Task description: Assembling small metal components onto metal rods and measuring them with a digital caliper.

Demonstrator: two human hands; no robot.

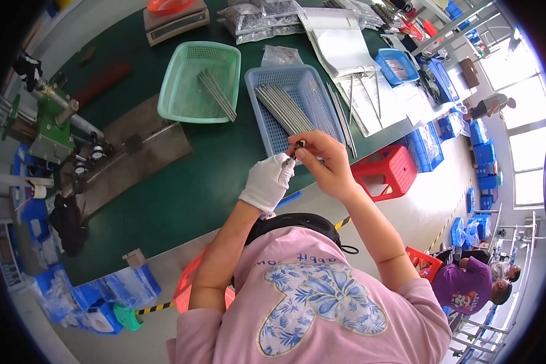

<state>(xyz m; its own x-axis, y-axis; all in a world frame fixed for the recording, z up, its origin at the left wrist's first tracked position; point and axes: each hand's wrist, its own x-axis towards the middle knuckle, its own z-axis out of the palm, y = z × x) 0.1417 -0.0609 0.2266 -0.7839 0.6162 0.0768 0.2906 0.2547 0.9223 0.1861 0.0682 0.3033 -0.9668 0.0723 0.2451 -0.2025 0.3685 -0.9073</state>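
My left hand (267, 184), in a white glove, is closed around a small dark metal piece (300, 144) in front of my body. The bare fingers of my right hand (329, 162) pinch the same piece at its far end, and the two hands nearly touch. Much of it is hidden by the fingers, so its exact kind cannot be made out. Just beyond them stands a blue-grey plastic basket (253, 115) with a bundle of thin metal rods (282, 108) in it. To its left, a green basket (168, 97) holds several more rods (217, 94), which lean over its rim.
A green bench fixture with dial gauges (97, 150) stands on a metal plate at the left. Loose rods (343, 118) lie right of the blue-grey basket, beside papers (367, 103). A scale (176, 23) and bagged parts (261, 23) sit far back. A red stool (389, 170) stands at the right.
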